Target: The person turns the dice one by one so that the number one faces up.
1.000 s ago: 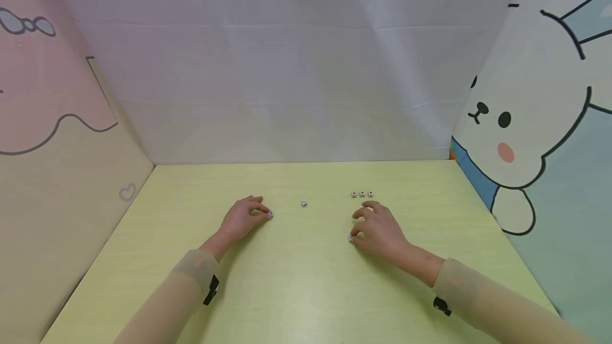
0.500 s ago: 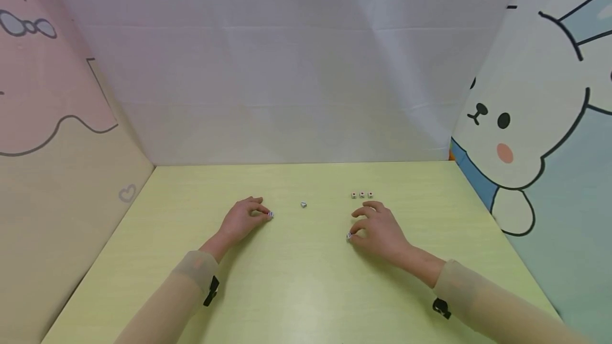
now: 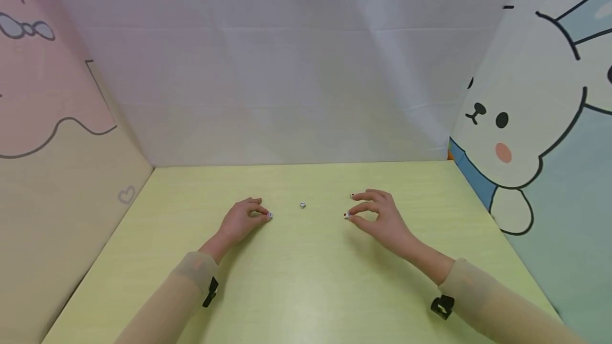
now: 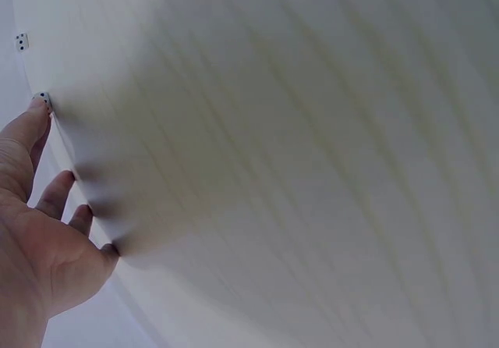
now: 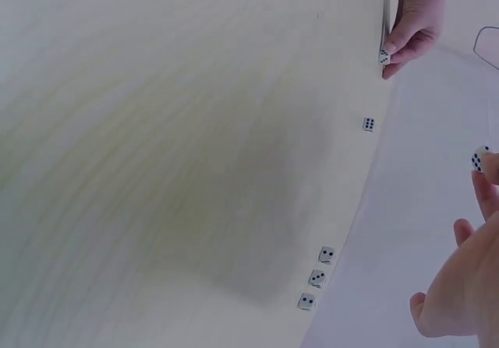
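Note:
My left hand (image 3: pixel 243 221) pinches a small white die (image 3: pixel 270 216) between thumb and index finger at the left-middle of the table; the left wrist view shows this die (image 4: pixel 43 101) at the fingertips. My right hand (image 3: pixel 382 217) holds another die (image 3: pixel 346 216) by thumb and index fingertip, above the tabletop. Between the hands a lone die (image 3: pixel 303 205) lies on the table. Behind my right fingers stands a row of three dice, of which one die (image 3: pixel 352 195) peeks out in the head view; the right wrist view shows the row's middle die (image 5: pixel 316 278) and its neighbours.
The pale yellow table (image 3: pixel 296 291) ends at a white cloth backdrop (image 3: pixel 296 94). A panel with a cartoon rabbit (image 3: pixel 516 121) stands along the right side, and a pink and cream panel (image 3: pixel 57 174) along the left. Each wrist wears a black strap (image 3: pixel 442 307).
My right hand has risen and moved away from me with its die, now covering most of the row of three. My left hand stays where it was, still pinching its die.

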Available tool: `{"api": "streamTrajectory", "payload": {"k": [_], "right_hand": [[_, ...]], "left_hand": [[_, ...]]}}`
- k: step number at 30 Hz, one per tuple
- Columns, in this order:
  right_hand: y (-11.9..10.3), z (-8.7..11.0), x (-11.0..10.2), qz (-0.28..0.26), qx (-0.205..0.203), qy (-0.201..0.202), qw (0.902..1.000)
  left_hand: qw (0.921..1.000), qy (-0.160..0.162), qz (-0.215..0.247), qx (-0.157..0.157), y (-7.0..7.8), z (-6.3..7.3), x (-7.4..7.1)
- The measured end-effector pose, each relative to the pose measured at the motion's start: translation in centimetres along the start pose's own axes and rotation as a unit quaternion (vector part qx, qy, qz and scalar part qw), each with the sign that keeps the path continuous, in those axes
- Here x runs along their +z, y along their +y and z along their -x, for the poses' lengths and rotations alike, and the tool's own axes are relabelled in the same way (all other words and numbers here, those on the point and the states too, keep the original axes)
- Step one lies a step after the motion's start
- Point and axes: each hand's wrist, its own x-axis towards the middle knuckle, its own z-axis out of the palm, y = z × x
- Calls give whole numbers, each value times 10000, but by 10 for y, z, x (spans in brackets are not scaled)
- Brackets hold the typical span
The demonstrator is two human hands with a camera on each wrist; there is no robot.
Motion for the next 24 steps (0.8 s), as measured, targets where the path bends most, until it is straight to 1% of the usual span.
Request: {"api": "streamTrajectory", "payload": {"k": [7,10,13,16,18,24], "right_hand": [[-3,-1,0,-451,54,105,9989],[-2,-1,1,-554,182,131,9982],[0,0,3,-564,399,129,9975],[5,1,7,-405,638,64,9971],[10,4,11,-195,751,-30,9970],[26,10,22,550,834,-347,9944]], "left_hand": [[10000,-8,-34,1,-1,0,1],[10000,-18,-42,7,-1,0,1],[10000,-24,-47,8,-1,0,0],[10000,-26,-54,3,-1,0,0],[10000,-21,-66,6,-1,0,1],[10000,-9,-56,33,-2,-1,1]]}}
